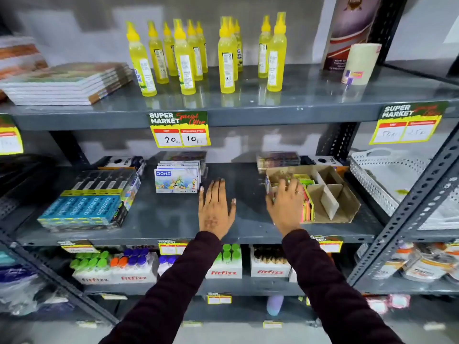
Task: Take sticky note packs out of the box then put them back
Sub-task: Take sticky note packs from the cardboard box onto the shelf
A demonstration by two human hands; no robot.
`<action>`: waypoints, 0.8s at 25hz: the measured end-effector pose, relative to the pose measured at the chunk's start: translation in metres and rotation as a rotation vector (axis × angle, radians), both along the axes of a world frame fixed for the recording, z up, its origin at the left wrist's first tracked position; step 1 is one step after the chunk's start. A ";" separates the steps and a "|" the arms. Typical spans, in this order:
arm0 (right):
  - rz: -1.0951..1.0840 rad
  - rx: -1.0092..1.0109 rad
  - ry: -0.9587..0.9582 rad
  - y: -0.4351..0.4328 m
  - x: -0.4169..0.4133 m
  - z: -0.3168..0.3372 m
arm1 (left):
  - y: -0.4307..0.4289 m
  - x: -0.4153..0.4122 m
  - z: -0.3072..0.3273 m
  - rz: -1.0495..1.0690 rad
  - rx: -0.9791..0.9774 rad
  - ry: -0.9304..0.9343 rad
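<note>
A brown cardboard box with dividers sits on the middle grey shelf, right of centre. Bright pink, orange and yellow sticky note packs stand on edge in its left compartments. My right hand reaches over the box's left side, fingers spread and blurred, touching the packs; whether it grips one is unclear. My left hand rests flat on the bare shelf surface to the left of the box, fingers apart, holding nothing.
Left on the same shelf are DOMS boxes and blue Apsara packs. A white perforated basket stands at right. Yellow glue bottles line the shelf above; Fitfizz boxes sit below. Angled metal uprights frame the right.
</note>
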State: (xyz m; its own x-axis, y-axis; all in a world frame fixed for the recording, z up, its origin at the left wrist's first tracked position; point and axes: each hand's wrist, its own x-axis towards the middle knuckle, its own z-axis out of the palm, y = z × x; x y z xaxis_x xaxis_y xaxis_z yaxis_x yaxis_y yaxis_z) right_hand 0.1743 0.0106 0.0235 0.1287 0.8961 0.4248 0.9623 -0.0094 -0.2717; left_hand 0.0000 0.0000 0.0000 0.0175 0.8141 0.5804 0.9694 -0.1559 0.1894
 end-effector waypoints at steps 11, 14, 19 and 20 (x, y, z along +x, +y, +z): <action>-0.224 -0.246 0.166 0.012 0.059 -0.028 | 0.006 -0.026 -0.086 -0.104 -0.621 0.172; -0.227 -0.307 0.138 0.019 0.062 -0.026 | 0.005 -0.039 -0.093 -0.111 -0.669 0.245; -0.241 -0.413 0.186 0.029 0.073 -0.015 | 0.001 -0.055 -0.093 -0.060 -0.645 0.272; -0.254 -0.388 0.186 0.027 0.073 -0.009 | -0.001 -0.058 -0.093 -0.048 -0.636 0.272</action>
